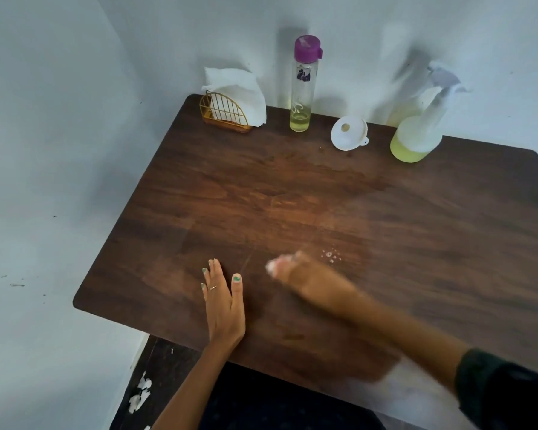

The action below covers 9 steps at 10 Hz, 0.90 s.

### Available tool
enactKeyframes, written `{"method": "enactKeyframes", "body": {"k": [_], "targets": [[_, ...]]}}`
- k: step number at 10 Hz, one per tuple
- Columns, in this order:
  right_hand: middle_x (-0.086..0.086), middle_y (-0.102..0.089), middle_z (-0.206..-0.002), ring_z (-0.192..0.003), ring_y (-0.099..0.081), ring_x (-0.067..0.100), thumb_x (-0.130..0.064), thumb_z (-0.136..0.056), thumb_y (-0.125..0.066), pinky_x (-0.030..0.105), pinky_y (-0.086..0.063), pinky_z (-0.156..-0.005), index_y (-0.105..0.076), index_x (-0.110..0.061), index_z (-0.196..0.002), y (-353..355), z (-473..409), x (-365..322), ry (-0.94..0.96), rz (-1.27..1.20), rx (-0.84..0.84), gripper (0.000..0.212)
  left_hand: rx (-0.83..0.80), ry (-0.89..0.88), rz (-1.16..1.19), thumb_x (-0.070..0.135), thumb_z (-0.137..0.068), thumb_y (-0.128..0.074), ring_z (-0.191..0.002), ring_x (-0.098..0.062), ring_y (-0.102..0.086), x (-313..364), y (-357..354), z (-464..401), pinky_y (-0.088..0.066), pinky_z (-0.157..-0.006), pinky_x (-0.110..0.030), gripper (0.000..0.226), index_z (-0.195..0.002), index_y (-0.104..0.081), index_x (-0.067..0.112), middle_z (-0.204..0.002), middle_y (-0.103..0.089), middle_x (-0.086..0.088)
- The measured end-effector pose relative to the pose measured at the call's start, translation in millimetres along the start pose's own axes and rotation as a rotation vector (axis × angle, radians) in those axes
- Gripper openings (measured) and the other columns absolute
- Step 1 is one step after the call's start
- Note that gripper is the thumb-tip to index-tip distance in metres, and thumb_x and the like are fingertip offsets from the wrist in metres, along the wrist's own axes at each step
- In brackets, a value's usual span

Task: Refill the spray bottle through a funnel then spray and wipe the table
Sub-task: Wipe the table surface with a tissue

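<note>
1. Dark brown wood-grain table [385, 218] is the surface being worked; it sits in a pale-walled corner. Spray droplets [332, 256] lie as a small white cluster on the near centre of the top.
2. Right hand [295, 271] is smeared by motion. Something white shows at its fingertips, probably a wad of paper towel [272, 268]; whether the fingers curl round it or press it flat, I cannot tell.
3. Key relation: the droplets lie just beside the right hand, on its right and slightly toward the wall. The right hand is plainly the nearer; its forearm runs diagonally from the near right corner toward the centre.
4. Left hand [222, 301] rests flat on the table near the front edge, fingers straight and together, thumb out, holding nothing. It lies left of the wiping hand, apart from it.
5. Translucent spray bottle [416, 135] with pale yellow liquid in its base stands at the far right, near the wall, well apart from both hands. White plastic funnel [349, 133] lies on its side to the left of it.
6. Judgement: refill and spraying look done; wiping is in hand. The next stroke should sweep rightward over the droplets.
</note>
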State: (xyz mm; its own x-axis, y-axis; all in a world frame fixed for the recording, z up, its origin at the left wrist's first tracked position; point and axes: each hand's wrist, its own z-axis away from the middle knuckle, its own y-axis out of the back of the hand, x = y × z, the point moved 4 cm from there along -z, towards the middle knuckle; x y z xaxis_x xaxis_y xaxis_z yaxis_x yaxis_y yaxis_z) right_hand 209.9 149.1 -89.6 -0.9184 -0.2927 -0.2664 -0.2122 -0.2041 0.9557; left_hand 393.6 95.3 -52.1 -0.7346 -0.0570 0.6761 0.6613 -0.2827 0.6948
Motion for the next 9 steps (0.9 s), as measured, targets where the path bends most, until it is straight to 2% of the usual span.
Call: {"method": "enactKeyframes", "body": {"k": [1,2,3,4,5,6,7,8,9], "targets": [[0.004,-0.034,-0.152,-0.144,-0.024,0.021,-0.022,-0.099,-0.031,0.032,-0.009,-0.119,-0.034,-0.021,-0.144,51.7,18.0,124.9,-0.398,-0.067,0.053,0.046,-0.013,-0.004,-0.049,0.040,-0.101,-0.024,-0.148,-0.013,0.005,-2.7,-1.6,0.7,0.008,-0.116,-0.026,0.062,-0.153,-0.005,0.011,-0.162,-0.003,-0.003],[0.015,-0.015,-0.158,-0.146,-0.013,0.030,0.001,-0.093,-0.032,0.042,-0.009,-0.119,-0.015,-0.004,-0.150,78.5,43.5,185.4,-0.746,-0.027,0.118,0.059,-0.020,-0.025,-0.086,0.039,-0.101,-0.023,-0.148,-0.014,0.006,-1.2,-3.4,3.1,0.010,-0.115,-0.025,0.063,-0.153,-0.005,0.010,-0.162,-0.002,-0.003],[0.035,-0.033,-0.144,-0.129,-0.039,0.049,0.008,-0.086,-0.024,0.049,-0.023,-0.112,-0.025,0.016,-0.140,70.3,22.3,138.2,-0.675,0.062,0.186,0.055,-0.021,-0.030,-0.095,0.047,-0.099,-0.018,-0.148,-0.014,0.006,-2.2,-5.3,4.4,0.009,-0.116,-0.027,0.067,-0.153,-0.004,0.010,-0.162,-0.002,-0.004],[0.026,-0.053,-0.133,-0.119,-0.055,0.042,0.003,-0.092,-0.021,0.043,-0.022,-0.114,-0.049,0.011,-0.129,28.3,2.4,38.1,-0.290,0.214,0.244,0.047,-0.020,-0.054,-0.116,0.053,-0.094,-0.013,-0.148,-0.014,0.008,-2.5,-7.7,4.9,0.011,-0.116,-0.026,0.074,-0.153,-0.003,0.010,-0.162,0.000,-0.004],[0.015,-0.053,-0.137,-0.125,-0.052,0.031,-0.007,-0.090,-0.030,0.044,-0.027,-0.112,-0.044,0.001,-0.134,3.7,20.1,-50.8,0.057,0.202,0.057,0.047,-0.030,-0.066,-0.127,0.052,-0.092,-0.014,-0.147,-0.014,0.009,-4.5,-8.3,4.3,0.010,-0.116,-0.028,0.076,-0.152,-0.001,0.008,-0.161,0.001,-0.006],[0.006,-0.052,-0.140,-0.127,-0.052,0.021,-0.010,-0.088,-0.032,0.038,-0.028,-0.112,-0.037,-0.007,-0.138,12.5,34.9,-22.3,0.068,0.269,-0.007,0.051,-0.031,-0.069,-0.147,0.054,-0.097,-0.016,-0.147,-0.014,0.009,-4.9,-8.6,4.0,0.010,-0.116,-0.028,0.073,-0.153,-0.001,0.008,-0.161,0.001,-0.006],[0.012,-0.043,-0.146,-0.131,-0.047,0.028,-0.004,-0.084,-0.027,0.044,-0.031,-0.111,-0.035,-0.005,-0.143,47.2,47.5,73.7,-0.283,0.182,0.035,0.059,-0.039,-0.054,-0.173,0.046,-0.099,-0.022,-0.148,-0.016,0.009,-6.5,-9.1,3.1,0.011,-0.115,-0.027,0.068,-0.153,-0.001,0.010,-0.162,0.002,-0.004],[0.013,-0.010,-0.159,-0.147,-0.014,0.027,0.008,-0.082,-0.029,0.045,-0.014,-0.118,-0.009,-0.006,-0.150,77.8,80.7,151.2,-0.681,0.156,0.037,0.073,-0.042,-0.057,-0.187,0.042,-0.100,-0.025,-0.148,-0.016,0.009,-6.9,-10.1,2.9,0.011,-0.115,-0.027,0.066,-0.153,-0.001,0.009,-0.162,0.001,-0.005],[0.020,-0.011,-0.157,-0.145,-0.013,0.034,0.000,-0.089,-0.037,0.044,-0.011,-0.119,-0.006,0.002,-0.149,76.4,74.2,148.3,-0.849,0.070,0.068,0.067,-0.040,-0.055,-0.189,0.042,-0.101,-0.026,-0.148,-0.016,0.009,-6.4,-12.1,4.5,0.011,-0.115,-0.028,0.066,-0.153,-0.001,0.009,-0.162,0.001,-0.005]]}}
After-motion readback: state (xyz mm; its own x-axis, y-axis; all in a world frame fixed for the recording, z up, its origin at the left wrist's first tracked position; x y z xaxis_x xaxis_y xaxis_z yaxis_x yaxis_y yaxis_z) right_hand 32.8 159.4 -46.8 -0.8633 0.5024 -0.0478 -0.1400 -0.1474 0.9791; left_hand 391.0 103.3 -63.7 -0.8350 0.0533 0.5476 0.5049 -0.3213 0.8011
